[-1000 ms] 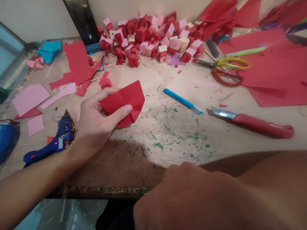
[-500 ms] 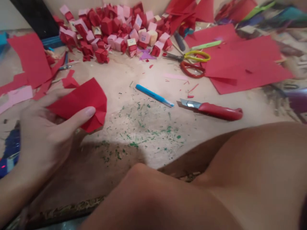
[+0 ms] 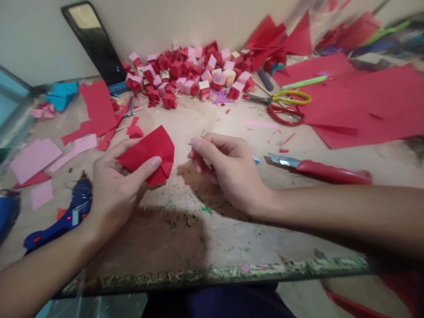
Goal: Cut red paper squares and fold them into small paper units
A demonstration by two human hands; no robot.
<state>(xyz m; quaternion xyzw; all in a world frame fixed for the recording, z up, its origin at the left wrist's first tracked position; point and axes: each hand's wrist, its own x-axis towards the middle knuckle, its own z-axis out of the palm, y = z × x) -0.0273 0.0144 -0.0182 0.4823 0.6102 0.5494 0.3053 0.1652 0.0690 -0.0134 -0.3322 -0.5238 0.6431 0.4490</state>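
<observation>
My left hand [image 3: 114, 185] pinches a creased sheet of red paper [image 3: 150, 152] between thumb and fingers, just above the wooden table [image 3: 232, 238]. My right hand [image 3: 228, 170] is to the right of the paper, close to it but apart. Its index finger stretches toward the paper and its other fingers curl under. What those fingers hold, if anything, is hidden. The hand covers most of a blue pen [image 3: 256, 160], of which only the tip shows.
A red-handled utility knife [image 3: 324, 171] lies to the right with its blade out. Behind it are yellow scissors [image 3: 286, 98], red scissors [image 3: 285, 114] and red paper sheets [image 3: 361, 106]. Several folded red and pink paper cubes [image 3: 188, 75] are piled by the wall. A blue glue gun [image 3: 62, 216] lies at the left.
My right arm, which filled the near foreground, has reached forward and my right hand is now over the blue pen beside the paper. The left hand still holds the red paper.
</observation>
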